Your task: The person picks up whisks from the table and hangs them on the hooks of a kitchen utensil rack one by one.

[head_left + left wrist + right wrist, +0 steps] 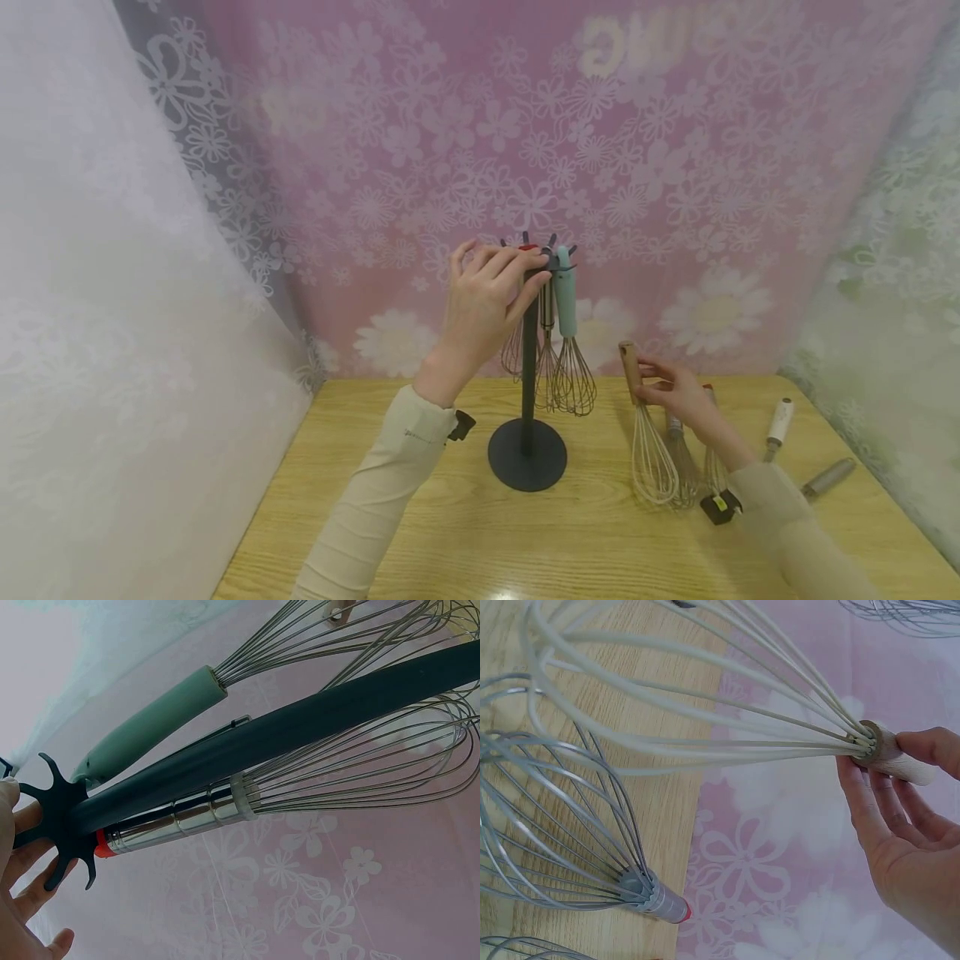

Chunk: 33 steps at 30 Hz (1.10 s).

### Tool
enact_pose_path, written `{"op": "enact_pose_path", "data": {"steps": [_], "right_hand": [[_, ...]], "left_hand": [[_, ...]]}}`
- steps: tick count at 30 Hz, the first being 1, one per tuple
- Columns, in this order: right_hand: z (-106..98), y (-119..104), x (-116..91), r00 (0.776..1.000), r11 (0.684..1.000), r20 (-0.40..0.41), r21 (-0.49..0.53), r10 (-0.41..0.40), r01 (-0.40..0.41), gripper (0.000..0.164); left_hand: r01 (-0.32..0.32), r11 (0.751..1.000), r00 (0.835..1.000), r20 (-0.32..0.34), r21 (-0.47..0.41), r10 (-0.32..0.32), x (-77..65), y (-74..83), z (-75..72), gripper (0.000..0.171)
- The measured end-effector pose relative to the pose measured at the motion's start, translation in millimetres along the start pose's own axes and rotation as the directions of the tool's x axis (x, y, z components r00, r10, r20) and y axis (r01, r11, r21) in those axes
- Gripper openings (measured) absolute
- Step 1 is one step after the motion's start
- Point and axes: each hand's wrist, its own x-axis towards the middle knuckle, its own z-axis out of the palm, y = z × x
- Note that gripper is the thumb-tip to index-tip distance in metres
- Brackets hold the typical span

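A dark whisk stand [528, 367] with a ring of hooks on top stands upright on its round base. My left hand [483, 304] pinches its top, the thumb below the fingers. From its hooks hang a whisk with a mint-green handle [566, 304] and steel-handled whisks, one with a red end [180, 817]. To the right of the stand, my right hand [678, 396] holds a whisk with a wooden handle [629, 367] between thumb and fingers. Its cream-coloured wires [705, 697] point down toward the table, and the handle is uppermost.
A steel whisk with a red end [656, 896] lies on the wooden table [450, 533] under the right hand, another whisk [715, 468] beside it. Farther right lie a white handle [781, 421] and a grey handle [831, 477]. Flowered pink cloth [450, 167] hangs behind the table.
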Motion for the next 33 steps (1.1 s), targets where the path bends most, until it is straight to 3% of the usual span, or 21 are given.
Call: {"op": "enact_pose_path", "data": {"steps": [10, 16, 20, 22, 29, 33], "right_hand": [[5, -9, -11, 0.994, 0.997, -0.1, -0.077, -0.034, 0.026, 0.066], [12, -17, -18, 0.976, 0.985, -0.196, -0.159, -0.099, 0.068, 0.063], [19, -20, -20, 0.951, 0.975, -0.271, -0.204, -0.148, 0.094, 0.061], [24, -22, -20, 0.934, 0.976, -0.307, -0.169, -0.182, 0.135, 0.06], [36, -31, -19, 0.852, 0.957, -0.438, -0.105, -0.288, 0.27, 0.059], [40, -46, -23, 0.835, 0.956, -0.469, -0.102, -0.289, 0.274, 0.059]], "left_hand": [[0.005, 1.0, 1.0, 0.005, -0.002, -0.005, 0.2, 0.0, 0.6, 0.023], [0.007, 1.0, 1.0, 0.004, -0.007, -0.007, 0.1, -0.3, 0.5, 0.023], [0.008, 1.0, 1.0, 0.003, -0.008, -0.008, -0.4, -0.2, 0.4, 0.023], [0.007, 1.0, 1.0, 0.004, -0.006, -0.007, -0.6, 0.1, 0.4, 0.023], [0.007, 1.0, 1.0, 0.001, 0.004, -0.007, -0.4, 0.7, 0.5, 0.023], [0.007, 1.0, 1.0, 0.0, 0.004, -0.007, 0.1, 0.5, 0.6, 0.023]]}}
